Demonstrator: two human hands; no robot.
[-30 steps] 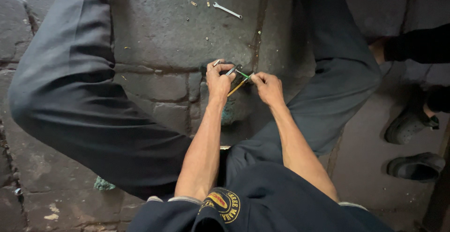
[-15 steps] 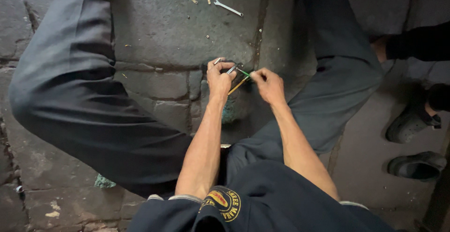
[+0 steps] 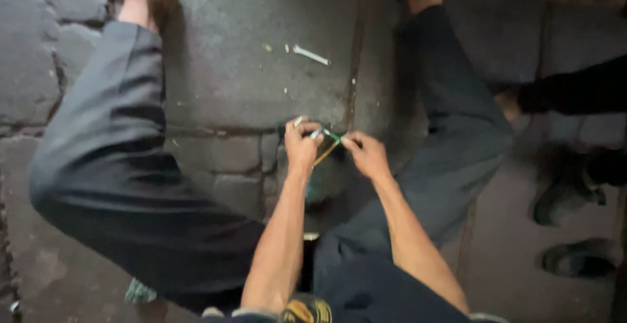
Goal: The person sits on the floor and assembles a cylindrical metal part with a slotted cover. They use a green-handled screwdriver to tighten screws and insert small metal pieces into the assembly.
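Observation:
My left hand (image 3: 301, 145) and my right hand (image 3: 367, 154) meet between my knees, low over a grey stone floor. Together they pinch a bundle of thin wires (image 3: 328, 141), one green and one yellow, with a small pale piece at the left end. The left fingers close on the bundle's left end and the right fingers on its right end. My grey-trousered legs (image 3: 124, 186) spread wide on both sides, and both feet show at the top edge.
A small white stick (image 3: 311, 54) and a few crumbs lie on the stone floor (image 3: 228, 68) ahead. Another person's dark sleeve (image 3: 575, 91) and dark shoes (image 3: 567, 202) stand at the right. A greenish object (image 3: 138, 291) peeks from under my left thigh.
The camera view has tipped so the scene sits lower in frame, showing my feet. Both hands stay together on the wires, with only slight finger movement.

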